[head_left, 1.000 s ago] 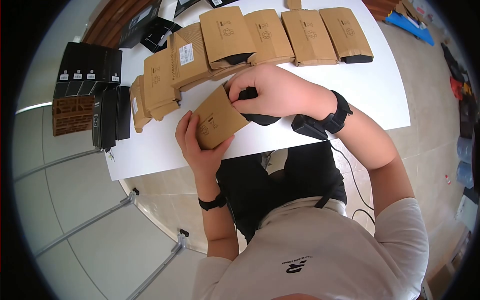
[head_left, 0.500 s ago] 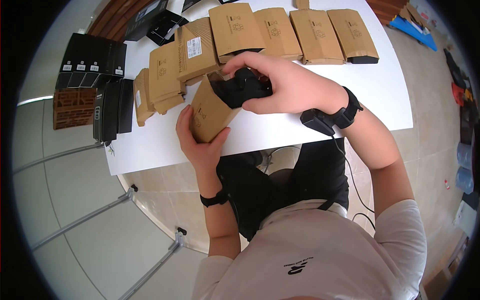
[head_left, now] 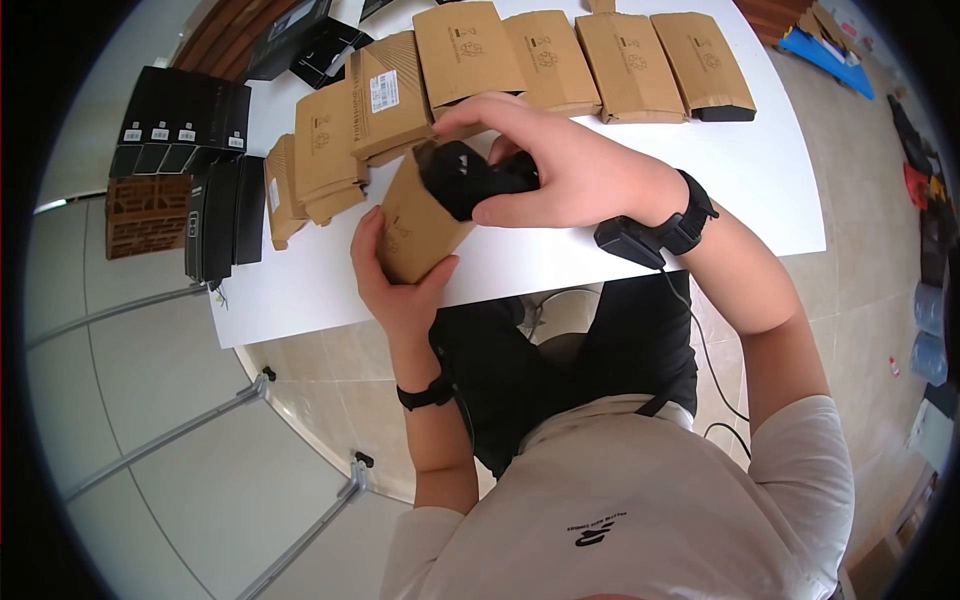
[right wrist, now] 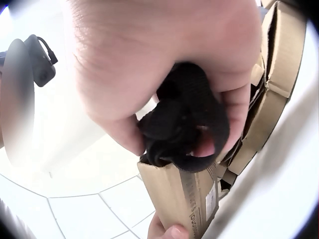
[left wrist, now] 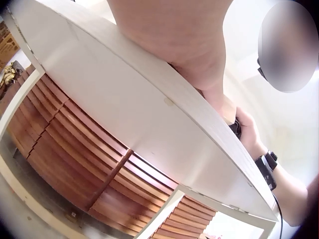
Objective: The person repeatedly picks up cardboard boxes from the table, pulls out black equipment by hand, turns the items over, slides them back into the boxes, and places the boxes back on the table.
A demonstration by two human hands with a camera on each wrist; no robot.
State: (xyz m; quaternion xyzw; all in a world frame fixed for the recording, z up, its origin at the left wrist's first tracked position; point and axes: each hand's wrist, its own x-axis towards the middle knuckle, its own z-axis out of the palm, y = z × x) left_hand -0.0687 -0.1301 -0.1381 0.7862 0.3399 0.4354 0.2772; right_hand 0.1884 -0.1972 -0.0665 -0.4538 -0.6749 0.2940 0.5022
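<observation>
Black fabric, a soft bundled item [head_left: 478, 178], sits half inside the open mouth of a kraft cardboard sleeve [head_left: 418, 220], held just above the desk's near edge. The right hand [head_left: 565, 165] has its fingers and thumb curled tight around the bundle. The left hand [head_left: 398, 285] cups the sleeve from below, thumb on one face and fingers on the other, gripping it firmly.

Judging from this, the bundle looks bulkier than the sleeve's mouth, so it could catch on the rim and crease or tear the cardboard. A loose end of fabric might also stay hanging outside.

Further out, a row of filled sleeves [head_left: 600, 60] lies along the desk's far edge. A heap of more sleeves [head_left: 340, 140] sits toward the far left corner, with black boxes [head_left: 180, 135] at the left edge.

The right wrist view shows the bundle [right wrist: 187, 124] bunched against the sleeve's rim [right wrist: 182, 191], which the head view does not make clear. The left wrist view mostly shows the desk's underside [left wrist: 124, 99] and a slatted wooden wall, nothing of the sleeve.
</observation>
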